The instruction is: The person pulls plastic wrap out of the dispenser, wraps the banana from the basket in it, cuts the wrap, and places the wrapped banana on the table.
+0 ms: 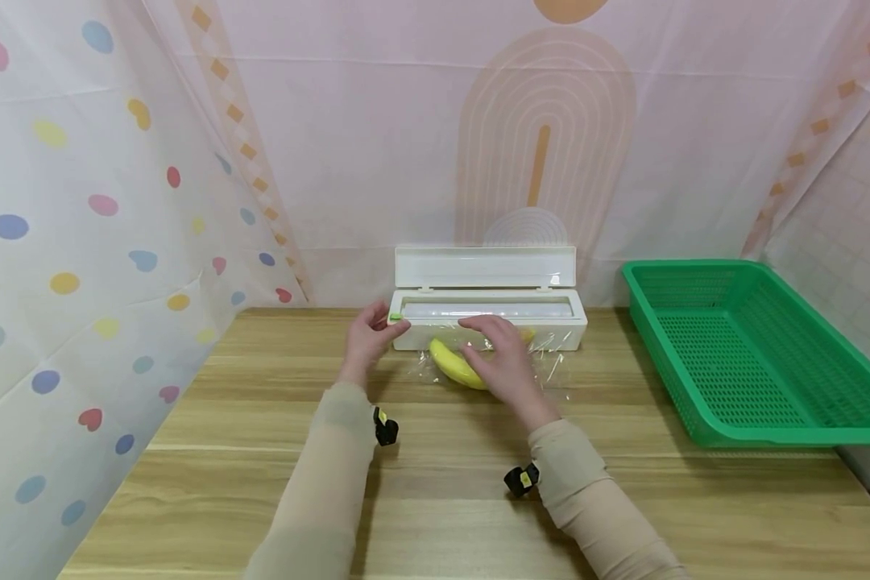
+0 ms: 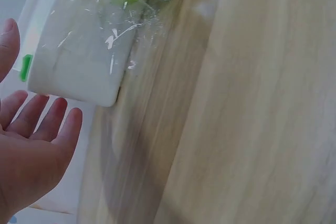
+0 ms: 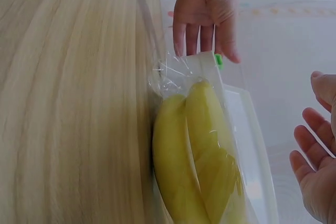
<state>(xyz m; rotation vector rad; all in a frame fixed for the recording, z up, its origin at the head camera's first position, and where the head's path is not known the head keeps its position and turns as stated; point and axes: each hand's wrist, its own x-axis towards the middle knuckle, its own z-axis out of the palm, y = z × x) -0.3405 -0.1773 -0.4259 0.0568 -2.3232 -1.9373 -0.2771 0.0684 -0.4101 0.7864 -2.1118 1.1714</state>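
A yellow banana lies under clear cling film in front of a white cling film dispenser with its lid up. Two banana shapes show side by side in the right wrist view; the head view plainly shows one. Beside the dispenser's left end, near its green slider, my left hand is spread with loose fingers; contact is unclear. My right hand hovers over the banana, thumb and fingers apart, holding nothing and hiding part of the fruit.
A green plastic basket stands on the right of the wooden table. Behind the dispenser hangs a patterned curtain, with a dotted one along the left side. The dispenser's raised lid stands close to the back curtain.
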